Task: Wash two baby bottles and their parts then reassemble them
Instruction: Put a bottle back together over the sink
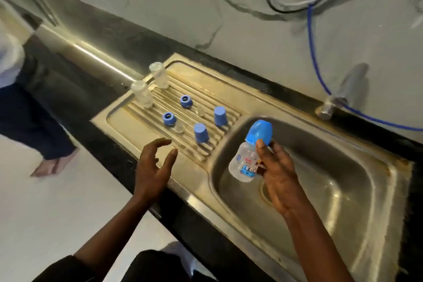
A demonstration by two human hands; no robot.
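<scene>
**Bottle number three over the sink, everything else drying on the side**

Standing by the counter here. The person's right hand [278,175] is gripping a capped baby bottle [245,163], thumb up by the neck and fingers wrapping round the back. The bottle is tilting a bit, its blue dome cap [259,131] pointing up and away, and it's hanging over the left part of the steel sink basin [343,167], not touching it.

The left hand [152,162] is holding nothing. Its fingers are spread and loosely bent, hovering above the front edge of the drainboard [119,121].

Sitting on the drainboard ridges:
- two clear bottle bodies, one near the left edge [142,94] and one behind it [159,75]
- two blue screw rings [169,118] [185,101]
- two blue caps [201,133] [220,115]
- two clear teats [179,129] [201,111], each lying just beside a ring

A tap [329,107] is sticking out of the wall behind the basin, with a blue hose [313,41] running to it. Someone else's bare foot [52,165] is showing on the floor off to the left.
</scene>
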